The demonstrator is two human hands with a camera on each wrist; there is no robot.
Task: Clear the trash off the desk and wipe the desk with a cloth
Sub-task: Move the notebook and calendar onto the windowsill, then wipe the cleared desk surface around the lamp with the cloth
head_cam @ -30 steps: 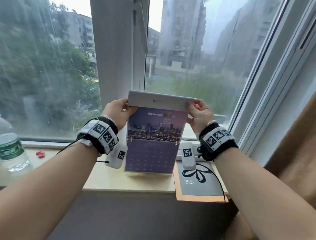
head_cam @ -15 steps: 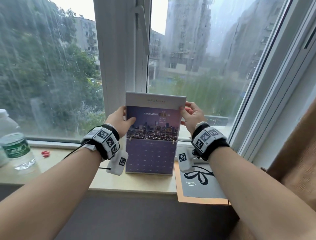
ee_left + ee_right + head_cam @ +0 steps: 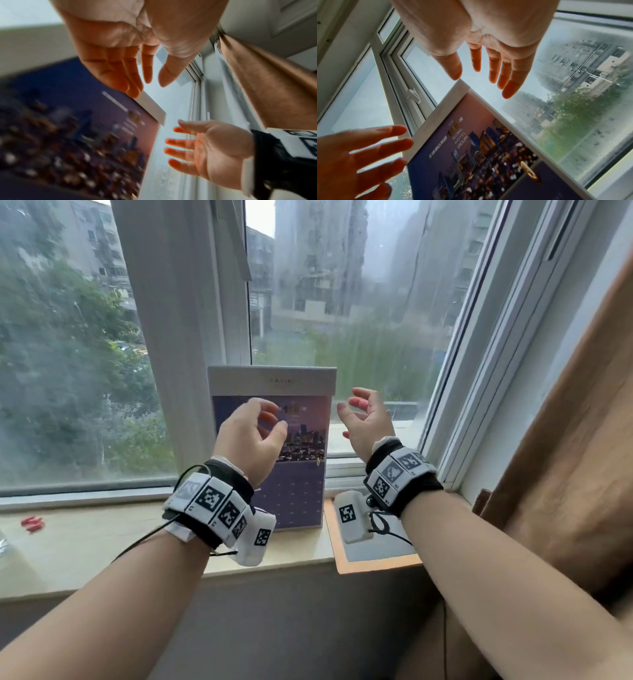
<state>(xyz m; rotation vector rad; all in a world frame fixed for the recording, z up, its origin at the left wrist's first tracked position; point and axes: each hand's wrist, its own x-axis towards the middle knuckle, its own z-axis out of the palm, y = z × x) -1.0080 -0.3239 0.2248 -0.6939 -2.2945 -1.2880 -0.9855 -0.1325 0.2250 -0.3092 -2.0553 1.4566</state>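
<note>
The trash [image 3: 32, 523], small red scraps, lies far left on the surface [image 3: 102, 546], well apart from the upright calendar [image 3: 270, 453]. It looks light and crumpled, best pinched up. The left hand [image 3: 248, 436] and right hand [image 3: 368, 422] hang spread, holding nothing.

A purple calendar [image 3: 301, 460] with a city skyline photo and a pale grey top band stands upright at the centre of the frame on my windowsill [image 3: 102, 537], while small red scraps [image 3: 32, 523] lie at the far left.
</note>
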